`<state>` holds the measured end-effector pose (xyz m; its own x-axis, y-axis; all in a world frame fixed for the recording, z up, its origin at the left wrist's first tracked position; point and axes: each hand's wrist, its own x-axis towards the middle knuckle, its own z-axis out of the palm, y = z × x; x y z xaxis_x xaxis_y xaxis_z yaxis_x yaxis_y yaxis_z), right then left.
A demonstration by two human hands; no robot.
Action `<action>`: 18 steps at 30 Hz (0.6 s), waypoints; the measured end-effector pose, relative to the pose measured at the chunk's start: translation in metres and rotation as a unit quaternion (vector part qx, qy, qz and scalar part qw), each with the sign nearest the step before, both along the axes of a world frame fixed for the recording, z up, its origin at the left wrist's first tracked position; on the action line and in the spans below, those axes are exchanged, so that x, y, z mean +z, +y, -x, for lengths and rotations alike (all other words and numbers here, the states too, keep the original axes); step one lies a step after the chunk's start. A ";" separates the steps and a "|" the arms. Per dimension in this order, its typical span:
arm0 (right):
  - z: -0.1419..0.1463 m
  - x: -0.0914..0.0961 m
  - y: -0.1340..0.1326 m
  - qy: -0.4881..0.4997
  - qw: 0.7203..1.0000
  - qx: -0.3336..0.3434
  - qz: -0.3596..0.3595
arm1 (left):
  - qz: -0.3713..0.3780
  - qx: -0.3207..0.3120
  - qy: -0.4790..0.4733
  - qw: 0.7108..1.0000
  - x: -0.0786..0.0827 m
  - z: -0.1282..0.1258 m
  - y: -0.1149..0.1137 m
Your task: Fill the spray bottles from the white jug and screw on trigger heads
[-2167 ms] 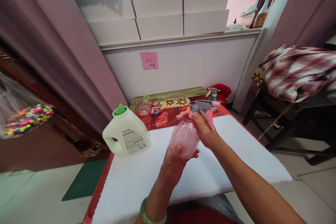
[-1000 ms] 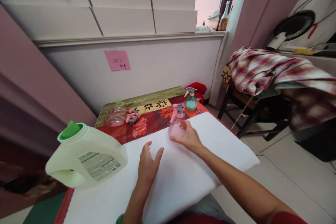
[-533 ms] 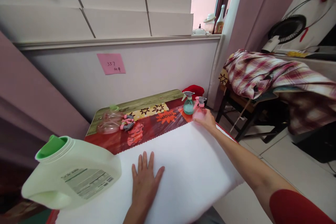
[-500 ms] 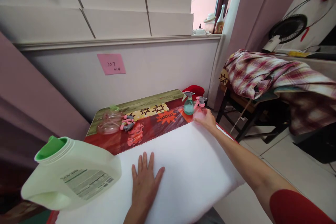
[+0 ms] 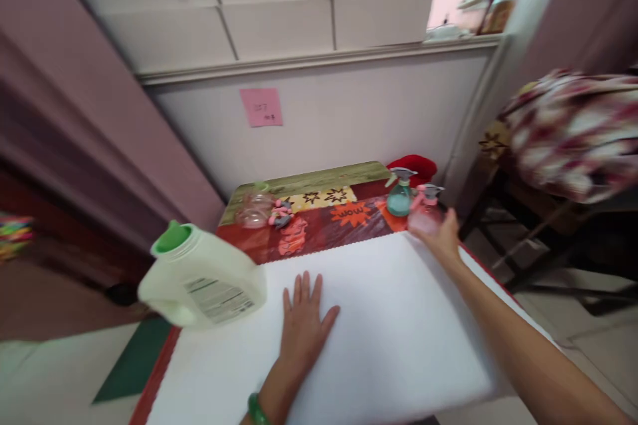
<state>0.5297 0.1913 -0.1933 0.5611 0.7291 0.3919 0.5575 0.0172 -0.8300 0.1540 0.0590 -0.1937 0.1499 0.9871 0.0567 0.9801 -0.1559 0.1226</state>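
A pink spray bottle (image 5: 425, 218) with a grey and pink trigger head stands upright at the table's far right. My right hand (image 5: 442, 238) is round its lower part, thumb in front and fingers at the right side. Just left of it stands a green spray bottle (image 5: 399, 202) with a grey head. My left hand (image 5: 305, 322) lies flat on the white cloth (image 5: 379, 319), fingers spread, holding nothing. To its left is a large pale jug (image 5: 209, 279) with a green funnel-like piece (image 5: 172, 238) in its open mouth.
Clear pinkish bottles (image 5: 254, 211) and loose pink and grey spray heads (image 5: 282, 214) lie at the back left of the patterned table. A pink note (image 5: 261, 107) is on the wall behind. Checked fabric (image 5: 573, 133) is heaped at the right.
The view has swung left, so things appear farther right. My right hand stays at the pink spray bottle, its fingers looking slightly more spread. My left hand remains flat on the cloth.
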 end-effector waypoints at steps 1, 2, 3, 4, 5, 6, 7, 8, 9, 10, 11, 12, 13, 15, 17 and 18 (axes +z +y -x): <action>0.008 0.001 -0.011 0.013 0.999 -0.029 -0.022 | 0.008 0.000 -0.005 1.000 0.002 -0.001 -0.002; 0.018 0.002 -0.022 0.023 0.997 -0.049 -0.048 | 0.014 0.002 -0.010 1.000 0.004 -0.001 -0.003; 0.029 0.004 -0.035 0.033 0.992 -0.057 -0.109 | 0.019 0.005 -0.017 1.000 0.005 0.000 -0.005; 0.041 0.007 -0.047 0.044 0.986 -0.041 -0.158 | 0.024 0.007 -0.025 0.999 0.006 0.000 -0.006; 0.053 0.010 -0.058 0.059 0.983 -0.004 -0.173 | 0.030 0.009 -0.035 0.999 0.006 0.001 -0.008; 0.065 0.014 -0.067 0.083 0.980 0.039 -0.174 | 0.037 0.009 -0.047 0.998 0.005 0.002 -0.010; 0.077 0.019 -0.072 0.110 0.978 0.093 -0.152 | 0.044 0.008 -0.063 0.997 0.005 0.003 -0.011; 0.088 0.023 -0.074 0.137 0.973 0.147 -0.117 | 0.049 0.010 -0.082 0.995 0.005 0.003 -0.012; 0.099 0.027 -0.072 0.164 0.964 0.195 -0.079 | 0.048 0.016 -0.106 0.993 0.007 0.002 -0.010; 0.108 0.030 -0.067 0.191 0.953 0.232 -0.042 | 0.039 0.029 -0.133 0.990 0.010 0.002 -0.007; 0.116 0.031 -0.059 0.216 0.943 0.255 -0.010 | 0.021 0.050 -0.161 0.985 0.014 0.000 0.000; 0.124 0.030 -0.050 0.240 0.934 0.265 0.014 | -0.004 0.079 -0.188 0.979 0.021 -0.001 0.010; 0.130 0.026 -0.040 0.262 0.928 0.264 0.032 | -0.029 0.107 -0.207 0.972 0.029 -0.002 0.023; 0.140 0.015 -0.024 0.303 0.919 0.245 0.059 | -0.060 0.171 -0.218 0.959 0.045 -0.001 0.057; 0.147 0.001 -0.015 0.328 0.916 0.220 0.075 | -0.071 0.229 -0.210 0.948 0.058 0.006 0.096; 0.149 -0.005 -0.013 0.333 0.916 0.211 0.079 | -0.074 0.259 -0.200 0.942 0.062 0.010 0.115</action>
